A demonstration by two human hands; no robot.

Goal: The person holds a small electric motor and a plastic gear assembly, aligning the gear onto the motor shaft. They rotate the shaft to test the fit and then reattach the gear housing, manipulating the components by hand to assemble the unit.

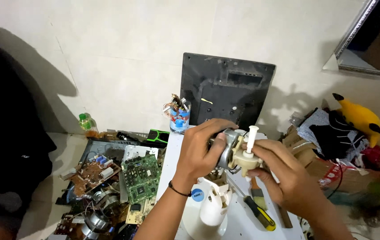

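Observation:
Both of my hands hold a small fan motor assembly [236,151] above a white table [243,222]. My left hand [199,149] grips its grey metal motor body [226,146] from the left. My right hand [283,171] holds the cream plastic gear housing [247,161], whose white knob shaft [251,135] sticks upward. Directly below stands a white fan base and neck [212,204] on the table.
A yellow-and-black handled screwdriver [261,214] and a paintbrush [256,190] lie on the table. Green and brown circuit boards [141,178] and motor parts cover the floor at left. A black panel [225,89] leans on the wall beside a cup [179,118]. Clutter with a yellow plush toy [359,116] fills the right.

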